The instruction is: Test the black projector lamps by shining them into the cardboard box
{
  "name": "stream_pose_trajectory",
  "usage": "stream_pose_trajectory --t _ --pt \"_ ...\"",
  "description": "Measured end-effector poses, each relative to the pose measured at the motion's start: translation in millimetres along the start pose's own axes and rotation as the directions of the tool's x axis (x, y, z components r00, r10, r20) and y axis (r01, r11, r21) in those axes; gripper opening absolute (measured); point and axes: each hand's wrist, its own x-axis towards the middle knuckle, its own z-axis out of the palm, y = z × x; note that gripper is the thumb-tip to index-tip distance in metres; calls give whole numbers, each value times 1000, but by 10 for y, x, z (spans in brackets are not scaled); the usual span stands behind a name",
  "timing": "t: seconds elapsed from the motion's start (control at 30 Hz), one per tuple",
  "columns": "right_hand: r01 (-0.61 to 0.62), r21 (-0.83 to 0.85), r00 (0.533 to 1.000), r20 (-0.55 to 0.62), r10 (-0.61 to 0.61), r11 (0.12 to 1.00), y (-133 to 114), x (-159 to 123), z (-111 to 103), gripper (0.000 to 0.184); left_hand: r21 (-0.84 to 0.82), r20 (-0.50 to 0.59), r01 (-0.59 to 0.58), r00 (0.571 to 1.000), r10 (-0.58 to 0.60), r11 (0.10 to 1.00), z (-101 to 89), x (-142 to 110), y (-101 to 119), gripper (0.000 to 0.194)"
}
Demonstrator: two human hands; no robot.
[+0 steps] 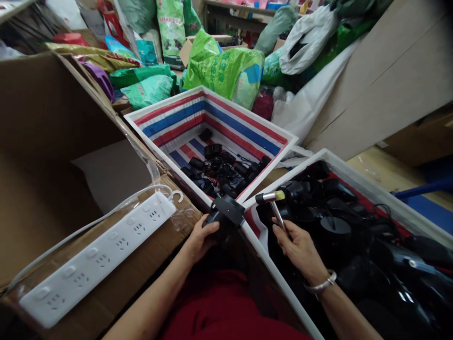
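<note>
My left hand (pixel 202 238) is closed round a black plastic part (pixel 226 215), a bulky dark piece held over the near corner of a striped bin. In my right hand (pixel 300 250) is a small hammer (pixel 277 208) with a shiny metal handle; its head has a black end and a yellowish end. The hammer is apart from the black part, to its right. Below my right hand lies a white-rimmed bin (pixel 293 295) heaped with glossy black plastic pieces (pixel 336 231). The lower side of the held part is hidden by my fingers.
Ahead stands the white bin (pixel 170 106) lined with striped cloth, holding several small black parts with wires (pixel 221 165). At left, a white power strip (pixel 102 257) lies taped on a cardboard box (pixel 141 288). Green bags (pixel 219 71) and sacks crowd the back.
</note>
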Motion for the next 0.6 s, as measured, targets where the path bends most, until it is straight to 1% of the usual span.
stream_pose_trajectory --t 0.1,0.23,0.33,0.5,0.57,0.6 --pt "-34 76 999 -3 34 997 -42 29 53 40 -215 99 122 990 -102 969 16 -67 -21 51" --pt "-40 165 999 32 35 986 -125 62 136 42 -358 231 285 950 -211 889 18 -108 -46 56" --pt "-30 197 998 63 18 980 -191 73 191 40 -410 319 363 916 -242 837 4 -117 -56 62" --pt "-13 230 996 90 -8 973 -243 97 253 38 -442 413 436 875 -253 784 -22 -129 -72 69" --pt "3 260 991 130 -38 966 -252 129 266 43 -430 457 476 847 -269 767 -15 -141 -81 73" --pt "12 303 985 163 -64 953 -260 150 270 48 -413 487 506 826 -286 758 -9 -146 -88 75"
